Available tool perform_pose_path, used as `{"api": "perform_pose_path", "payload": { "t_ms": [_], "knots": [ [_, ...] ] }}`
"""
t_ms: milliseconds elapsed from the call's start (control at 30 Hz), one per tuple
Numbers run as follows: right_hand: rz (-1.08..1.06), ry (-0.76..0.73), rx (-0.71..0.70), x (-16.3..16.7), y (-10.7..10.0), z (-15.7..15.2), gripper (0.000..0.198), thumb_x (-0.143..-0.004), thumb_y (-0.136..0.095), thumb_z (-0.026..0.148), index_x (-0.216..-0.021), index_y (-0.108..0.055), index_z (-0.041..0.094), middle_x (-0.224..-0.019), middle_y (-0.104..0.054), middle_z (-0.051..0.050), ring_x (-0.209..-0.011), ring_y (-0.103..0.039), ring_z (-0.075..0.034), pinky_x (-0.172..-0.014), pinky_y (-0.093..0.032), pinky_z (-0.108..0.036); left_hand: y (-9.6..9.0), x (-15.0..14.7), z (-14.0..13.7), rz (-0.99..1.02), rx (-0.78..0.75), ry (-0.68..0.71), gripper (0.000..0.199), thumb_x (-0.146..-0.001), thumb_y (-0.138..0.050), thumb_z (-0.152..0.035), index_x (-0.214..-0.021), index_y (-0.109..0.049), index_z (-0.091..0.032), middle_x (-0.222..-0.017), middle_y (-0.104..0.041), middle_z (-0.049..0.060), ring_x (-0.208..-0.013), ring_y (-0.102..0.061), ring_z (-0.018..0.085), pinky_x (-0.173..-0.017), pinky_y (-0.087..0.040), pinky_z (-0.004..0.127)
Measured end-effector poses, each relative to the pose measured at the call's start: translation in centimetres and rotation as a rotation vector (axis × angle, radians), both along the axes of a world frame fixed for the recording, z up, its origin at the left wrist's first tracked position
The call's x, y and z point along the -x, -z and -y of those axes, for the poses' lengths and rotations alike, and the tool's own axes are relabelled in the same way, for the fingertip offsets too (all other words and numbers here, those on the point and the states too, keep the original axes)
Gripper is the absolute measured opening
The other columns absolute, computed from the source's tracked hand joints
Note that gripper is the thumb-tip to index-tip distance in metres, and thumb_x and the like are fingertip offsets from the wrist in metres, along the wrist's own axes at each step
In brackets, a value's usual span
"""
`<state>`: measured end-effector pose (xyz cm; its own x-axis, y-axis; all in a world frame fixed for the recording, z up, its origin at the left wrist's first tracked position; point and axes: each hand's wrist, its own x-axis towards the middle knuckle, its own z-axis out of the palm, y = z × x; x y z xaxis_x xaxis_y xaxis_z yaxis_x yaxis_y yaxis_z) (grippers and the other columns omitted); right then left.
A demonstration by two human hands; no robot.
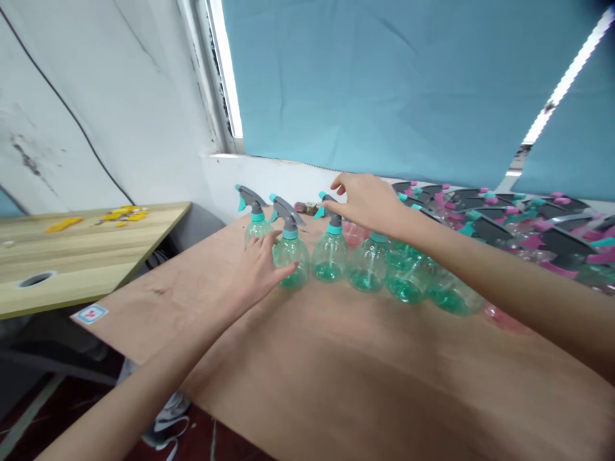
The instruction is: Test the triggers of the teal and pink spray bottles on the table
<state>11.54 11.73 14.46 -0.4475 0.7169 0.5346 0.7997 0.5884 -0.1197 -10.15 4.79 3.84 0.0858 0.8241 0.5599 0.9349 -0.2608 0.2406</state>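
Green-tinted spray bottles with grey and turquoise trigger heads stand upright in a row on the brown table. My left hand [257, 267] is at the left end, its thumb stretched out in front of one spray bottle [298, 275]. Its fingers partly cover another spray bottle [258, 225] behind; whether they touch either is unclear. My right hand [365, 197] hovers beside the head of a third spray bottle [330, 256], thumb and forefinger apart, with the thumb overlapping that head. My right forearm hides the tops of several bottles farther right.
A dense group of spray bottles with pink and turquoise triggers [533, 240] fills the table's right back. Small dark blocks [306, 207] lie near the wall. Yellow pieces [125, 214] rest on a separate wooden desk [96, 256] at left. The brown table's [307, 371] left edge drops to the floor.
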Motion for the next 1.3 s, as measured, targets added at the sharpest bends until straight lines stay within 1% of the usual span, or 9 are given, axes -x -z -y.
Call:
{"api": "perform_pose_path", "payload": {
  "t_ms": [100, 233, 467, 733, 967, 1067, 1167, 1233, 1300],
  "knots": [
    [0.029, 0.038, 0.032, 0.9, 0.1, -0.8, 0.053, -0.080, -0.053, 0.046, -0.116, -0.060, 0.006, -0.101, -0.069, -0.019, -0.099, -0.061, -0.039, -0.075, -0.044, -0.047, -0.5, -0.2, -0.6, -0.041, 0.009, -0.019, 0.050, -0.081, -0.062, -0.045, -0.119, -0.050, -0.014, -0.107, -0.062, 0.012, -0.104, -0.054, 0.033, -0.087, -0.044, 0.043],
    [0.051, 0.027, 0.068, 1.2, 0.4, -1.4, 0.051, -0.080, -0.054, 0.047, -0.114, -0.061, 0.010, -0.093, -0.071, -0.016, -0.093, -0.063, -0.037, -0.071, -0.045, -0.045, -1.1, -0.6, -0.9, -0.099, 0.020, -0.055, 0.046, -0.082, -0.061, -0.044, -0.115, -0.055, -0.013, -0.103, -0.061, 0.013, -0.104, -0.053, 0.035, -0.087, -0.042, 0.045],
    [0.045, 0.004, 0.102, 0.6, 0.8, -2.5, 0.038, -0.079, -0.057, 0.035, -0.111, -0.063, 0.015, -0.091, -0.071, -0.012, -0.090, -0.064, -0.030, -0.067, -0.046, -0.040, -1.6, -1.0, -1.8, -0.167, 0.025, -0.124, 0.044, -0.081, -0.062, -0.043, -0.115, -0.057, -0.015, -0.104, -0.057, 0.013, -0.105, -0.050, 0.035, -0.090, -0.040, 0.046],
    [0.031, -0.008, 0.115, 0.6, 1.0, -2.8, 0.038, -0.080, -0.056, 0.034, -0.111, -0.063, 0.015, -0.090, -0.072, -0.012, -0.086, -0.065, -0.031, -0.063, -0.044, -0.039, -2.0, -1.3, -3.0, -0.200, 0.029, -0.146, 0.048, -0.079, -0.064, -0.044, -0.117, -0.059, -0.014, -0.103, -0.057, 0.012, -0.105, -0.047, 0.035, -0.091, -0.038, 0.047],
    [-0.001, -0.036, 0.116, 0.4, 0.9, -2.3, 0.038, -0.080, -0.054, 0.036, -0.111, -0.064, 0.017, -0.091, -0.072, -0.011, -0.086, -0.065, -0.028, -0.065, -0.045, -0.039, -1.7, -1.1, -3.3, -0.178, 0.003, -0.133, 0.049, -0.080, -0.064, -0.044, -0.117, -0.058, -0.013, -0.107, -0.054, 0.014, -0.107, -0.046, 0.037, -0.094, -0.035, 0.050],
    [-0.013, -0.050, 0.123, 0.3, 0.9, -1.9, 0.039, -0.080, -0.054, 0.035, -0.112, -0.064, 0.015, -0.091, -0.072, -0.012, -0.087, -0.065, -0.028, -0.067, -0.045, -0.039, -1.6, -1.0, -2.7, -0.147, -0.021, -0.110, 0.054, -0.080, -0.064, -0.044, -0.122, -0.054, -0.011, -0.108, -0.052, 0.015, -0.108, -0.045, 0.037, -0.095, -0.035, 0.051],
    [-0.019, -0.064, 0.138, 0.2, 0.8, -1.2, 0.039, -0.080, -0.055, 0.035, -0.112, -0.063, 0.015, -0.094, -0.071, -0.013, -0.087, -0.065, -0.028, -0.067, -0.045, -0.038, -1.4, -1.3, -1.3, -0.089, -0.062, -0.086, 0.054, -0.086, -0.058, -0.043, -0.127, -0.049, -0.008, -0.112, -0.049, 0.017, -0.111, -0.044, 0.036, -0.096, -0.035, 0.049],
    [-0.018, -0.076, 0.151, 0.0, 0.8, -0.4, 0.040, -0.080, -0.055, 0.036, -0.113, -0.063, 0.015, -0.095, -0.071, -0.013, -0.087, -0.065, -0.028, -0.067, -0.045, -0.037, -1.1, -1.7, 0.0, -0.045, -0.081, -0.060, 0.049, -0.091, -0.051, -0.041, -0.128, -0.048, -0.009, -0.114, -0.047, 0.016, -0.113, -0.045, 0.034, -0.097, -0.036, 0.048],
    [-0.015, -0.091, 0.163, -0.4, 0.8, 0.7, 0.040, -0.081, -0.053, 0.036, -0.115, -0.061, 0.015, -0.096, -0.071, -0.013, -0.084, -0.065, -0.027, -0.065, -0.044, -0.036, -0.4, -2.3, 1.5, -0.008, -0.072, -0.007, 0.044, -0.093, -0.048, -0.044, -0.126, -0.047, -0.015, -0.114, -0.048, 0.013, -0.110, -0.049, 0.032, -0.095, -0.038, 0.048]
  ]
}}
